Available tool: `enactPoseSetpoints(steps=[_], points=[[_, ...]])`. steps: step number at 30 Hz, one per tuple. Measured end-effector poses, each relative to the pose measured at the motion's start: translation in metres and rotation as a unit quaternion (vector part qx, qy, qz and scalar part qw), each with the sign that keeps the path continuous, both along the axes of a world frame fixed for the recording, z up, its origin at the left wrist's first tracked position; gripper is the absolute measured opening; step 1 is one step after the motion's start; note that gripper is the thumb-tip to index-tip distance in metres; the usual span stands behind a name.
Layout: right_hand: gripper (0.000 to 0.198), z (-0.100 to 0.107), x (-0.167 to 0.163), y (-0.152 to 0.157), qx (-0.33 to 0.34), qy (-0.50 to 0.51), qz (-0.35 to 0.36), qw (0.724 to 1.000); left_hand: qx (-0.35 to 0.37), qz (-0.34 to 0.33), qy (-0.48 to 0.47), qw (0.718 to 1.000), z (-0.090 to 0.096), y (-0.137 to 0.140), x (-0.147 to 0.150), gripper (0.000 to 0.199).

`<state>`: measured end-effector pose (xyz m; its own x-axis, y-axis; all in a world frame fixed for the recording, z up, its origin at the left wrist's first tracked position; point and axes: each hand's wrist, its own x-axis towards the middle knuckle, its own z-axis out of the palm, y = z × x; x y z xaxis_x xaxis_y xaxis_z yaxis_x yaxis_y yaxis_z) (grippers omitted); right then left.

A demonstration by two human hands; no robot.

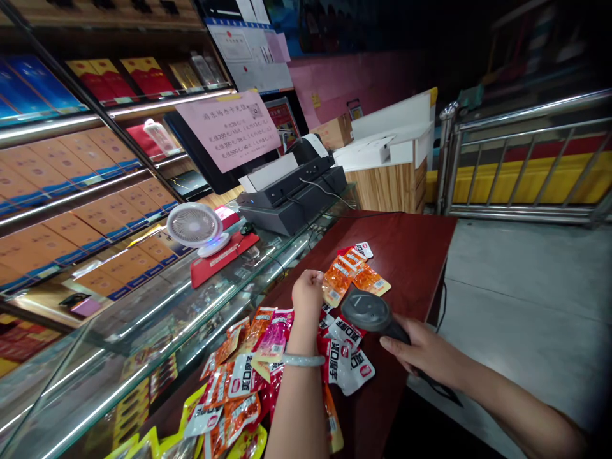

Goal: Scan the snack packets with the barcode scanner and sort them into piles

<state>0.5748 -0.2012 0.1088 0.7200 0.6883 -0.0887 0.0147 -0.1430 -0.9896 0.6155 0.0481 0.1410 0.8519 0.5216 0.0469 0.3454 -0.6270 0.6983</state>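
Head view: grips a dark scanner (367, 310) by its handle in the right hand (415, 350), likely to leave its head free near the tabletop's (414, 239) right edge; holds the left hand (307, 290) curled beside orange packets (337, 279) towards the far edge, cannot tell if pinching one.

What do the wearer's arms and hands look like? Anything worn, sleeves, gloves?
Left hand and right hand are both ungloved. No sleeve shows on the visible part of either forearm. A smooth, pale, greyish-green bangle rings the left arm just below the wrist; nothing shows on the right wrist. No markings visible.
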Motion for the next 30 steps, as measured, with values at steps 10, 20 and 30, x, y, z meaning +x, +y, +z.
enactPoseSetpoints(steps=[10, 20, 30], points=[[0.051, -0.006, 0.002, 0.0, 0.004, 0.004, 0.004, 1.0, 0.242, -0.065, 0.193, 0.949, 0.016, 0.032, -0.024, 0.033], [0.054, -0.002, 0.002, 0.0, 0.0, -0.014, 0.019, 1.0, 0.084, -0.019, 0.087, 0.992, 0.01, 0.033, -0.017, 0.033], [0.05, 0.01, 0.004, -0.002, -0.003, -0.034, 0.058, 0.998, -0.158, -0.046, -0.05, 0.985, -0.015, 0.009, 0.001, 0.026]])
